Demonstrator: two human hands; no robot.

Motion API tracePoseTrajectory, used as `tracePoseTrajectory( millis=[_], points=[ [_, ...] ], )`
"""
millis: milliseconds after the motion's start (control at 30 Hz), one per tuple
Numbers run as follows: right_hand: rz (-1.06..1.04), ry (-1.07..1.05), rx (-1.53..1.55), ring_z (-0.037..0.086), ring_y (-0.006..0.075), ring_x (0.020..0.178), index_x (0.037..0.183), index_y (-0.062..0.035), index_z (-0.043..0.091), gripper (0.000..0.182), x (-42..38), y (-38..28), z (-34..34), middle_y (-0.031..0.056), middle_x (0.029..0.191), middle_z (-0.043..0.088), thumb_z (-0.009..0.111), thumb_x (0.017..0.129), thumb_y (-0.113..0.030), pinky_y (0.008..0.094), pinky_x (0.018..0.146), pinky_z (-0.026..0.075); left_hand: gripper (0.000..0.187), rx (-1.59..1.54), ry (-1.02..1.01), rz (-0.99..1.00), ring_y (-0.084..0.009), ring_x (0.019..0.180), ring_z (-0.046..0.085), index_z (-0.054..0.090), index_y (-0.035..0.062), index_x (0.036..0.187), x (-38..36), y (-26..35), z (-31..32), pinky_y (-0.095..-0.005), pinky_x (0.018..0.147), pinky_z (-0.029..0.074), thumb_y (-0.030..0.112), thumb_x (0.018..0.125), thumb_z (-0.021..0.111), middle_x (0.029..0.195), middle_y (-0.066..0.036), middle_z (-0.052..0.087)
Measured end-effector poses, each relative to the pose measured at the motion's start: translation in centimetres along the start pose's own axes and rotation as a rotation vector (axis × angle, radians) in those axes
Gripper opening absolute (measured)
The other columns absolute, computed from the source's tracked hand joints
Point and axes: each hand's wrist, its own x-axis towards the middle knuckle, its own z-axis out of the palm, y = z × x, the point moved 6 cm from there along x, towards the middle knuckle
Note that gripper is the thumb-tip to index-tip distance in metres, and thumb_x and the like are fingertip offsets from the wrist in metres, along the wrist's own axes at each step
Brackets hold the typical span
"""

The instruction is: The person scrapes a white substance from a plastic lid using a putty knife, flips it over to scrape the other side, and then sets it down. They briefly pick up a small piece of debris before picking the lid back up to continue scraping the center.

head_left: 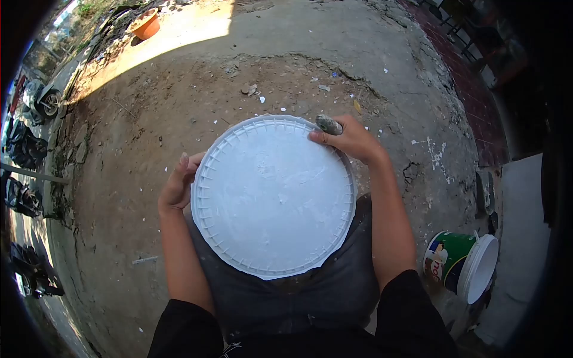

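Observation:
A large round white lid (274, 197) with a ribbed rim lies above my lap, its ribbed face toward me. My left hand (179, 182) grips its left edge, thumb up at the rim and most fingers hidden beneath. At the upper right edge, my right hand (349, 140) holds the lid with its thumb on top. A grey, stained tool handle (329, 124) sticks out between that thumb and the fingers; the rest of the tool is hidden behind the lid.
An open green and white bucket (456, 262) lies tipped on the ground at the right. An orange pot (144, 25) stands at the upper left. Motorbikes (42, 101) are parked along the far left. A white wall (519, 238) is at the right.

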Motion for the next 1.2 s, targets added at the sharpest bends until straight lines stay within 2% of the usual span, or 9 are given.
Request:
tracePoseTrajectory(
  millis=[67, 233, 433, 533, 600, 700, 900, 1067, 1200],
  points=[
    [-0.091, -0.191, -0.113, 0.061, 0.0182, 0.067, 0.089, -0.0033, 0.072, 0.043, 0.4, -1.4, 2.0, 0.0087, 0.075, 0.069, 0.078, 0.082, -0.046, 0.0352, 0.064, 0.048, 0.083, 0.087, 0.078, -0.143, -0.0241, 0.121, 0.058, 0.046, -0.0089, 0.14, 0.4, -1.4, -0.4, -0.0362, 0.103, 0.046, 0.063, 0.098, 0.045, 0.13, -0.019, 0.061],
    [-0.113, -0.234, -0.2, 0.063, 0.0206, 0.069, 0.092, -0.0072, 0.072, 0.042, 1.4, -1.7, 3.9, 0.0098, 0.074, 0.068, 0.079, 0.08, -0.047, 0.0364, 0.066, 0.048, 0.062, 0.611, 0.226, -0.118, -0.0165, 0.106, 0.06, 0.059, -0.0012, 0.13, 2.5, -1.1, 1.8, -0.0284, 0.094, 0.047, 0.053, 0.1, 0.052, 0.119, -0.011, 0.066],
    [-0.326, 0.197, -0.323, 0.054, 0.0156, 0.061, 0.075, -0.0048, 0.065, 0.035, 0.1, -5.4, 3.1, 0.0069, 0.063, 0.058, 0.083, 0.079, -0.034, 0.0357, 0.057, 0.041, 0.043, 0.564, 0.407, -0.264, -0.013, 0.092, 0.059, 0.064, -0.0015, 0.118, 1.4, -0.9, 0.4, -0.0289, 0.085, 0.049, 0.037, 0.105, 0.049, 0.103, -0.006, 0.067],
    [-0.388, 0.102, -0.111, 0.052, 0.0194, 0.058, 0.071, -0.0028, 0.061, 0.037, -1.2, -7.2, 2.9, 0.0082, 0.061, 0.055, 0.078, 0.081, -0.035, 0.036, 0.055, 0.04, 0.04, 0.592, 0.418, -0.333, -0.0128, 0.091, 0.06, 0.063, -0.0023, 0.118, 1.2, -1.6, -0.7, -0.0287, 0.082, 0.05, 0.032, 0.106, 0.047, 0.103, -0.007, 0.067],
    [-0.458, -0.113, 0.04, 0.058, 0.0325, 0.057, 0.07, -0.0024, 0.064, 0.042, -2.5, -8.3, 4.5, 0.0138, 0.062, 0.062, 0.073, 0.079, -0.042, 0.0394, 0.055, 0.044, 0.04, 0.524, 0.384, -0.341, -0.013, 0.091, 0.061, 0.061, -0.0038, 0.12, 1.1, -2.0, -1.0, -0.0286, 0.081, 0.05, 0.03, 0.106, 0.046, 0.103, -0.009, 0.067],
    [-0.712, -0.239, -0.236, 0.057, 0.0349, 0.054, 0.063, -0.0047, 0.059, 0.038, -7.5, -13.8, 7.6, 0.0133, 0.056, 0.056, 0.07, 0.074, -0.039, 0.0406, 0.053, 0.043, 0.04, 0.508, 0.371, -0.321, -0.0114, 0.09, 0.059, 0.06, -0.0027, 0.121, 1.1, -1.5, -0.4, -0.0276, 0.081, 0.049, 0.033, 0.105, 0.048, 0.103, -0.006, 0.065],
    [-0.848, -0.78, -0.182, 0.052, 0.0243, 0.046, 0.067, -0.0054, 0.057, 0.036, -16.0, -16.8, 13.7, 0.0036, 0.057, 0.053, 0.072, 0.074, -0.037, 0.0343, 0.045, 0.04, 0.043, 0.32, 0.218, -0.163, -0.014, 0.099, 0.062, 0.055, -0.0064, 0.128, 1.4, -1.2, 0.6, -0.027, 0.085, 0.051, 0.028, 0.103, 0.054, 0.111, -0.011, 0.066],
    [-0.653, 0.153, -0.263, 0.067, 0.0222, 0.065, 0.09, -0.0031, 0.071, 0.033, -6.7, -13.0, 3.6, 0.0086, 0.071, 0.066, 0.078, 0.077, -0.032, 0.0321, 0.057, 0.052, 0.047, 0.217, 0.219, -0.037, -0.0151, 0.102, 0.063, 0.052, -0.0077, 0.133, 0.9, 0.7, 1.3, -0.0271, 0.087, 0.052, 0.027, 0.101, 0.058, 0.118, -0.014, 0.065],
    [-0.255, 0.163, -0.256, 0.07, 0.023, 0.076, 0.103, -0.0021, 0.075, 0.046, -2.5, -5.8, -0.4, 0.0125, 0.086, 0.073, 0.078, 0.08, -0.042, 0.0361, 0.071, 0.054, 0.048, 0.124, 0.279, -0.025, -0.0164, 0.103, 0.064, 0.052, -0.0079, 0.134, 0.6, 0.6, 0.0, -0.0275, 0.089, 0.052, 0.025, 0.1, 0.059, 0.118, -0.016, 0.065]
  ],
)
